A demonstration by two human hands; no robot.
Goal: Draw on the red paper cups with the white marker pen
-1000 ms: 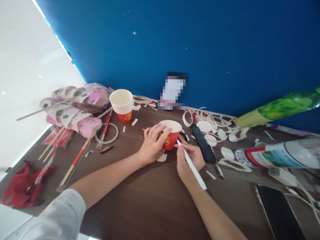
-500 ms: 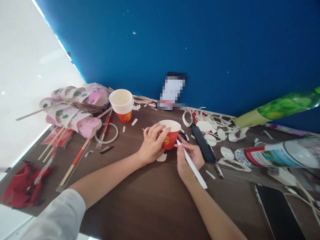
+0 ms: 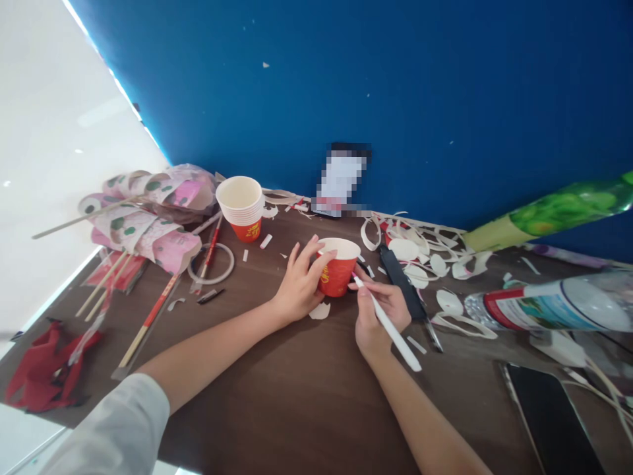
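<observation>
A red paper cup with gold print and a white inside stands upright on the dark table. My left hand holds the cup's left side, thumb near the rim and fingers around the far side, partly hidden. In my right hand is a white marker, gripped like a pen. Its pink tip is close to the cup's right side; whether it touches cannot be made out. A white paper scrap lies just below the cup.
A cup stack stands behind left, near pink paper crafts on sticks. Right of the cup lie a black-handled cutter, paper scraps, a water bottle and a phone. A blurred screen leans on the blue wall.
The cup has turned, its gold print shifting left. My left fingers have spread a little, and my right hand with the marker has moved slightly right.
</observation>
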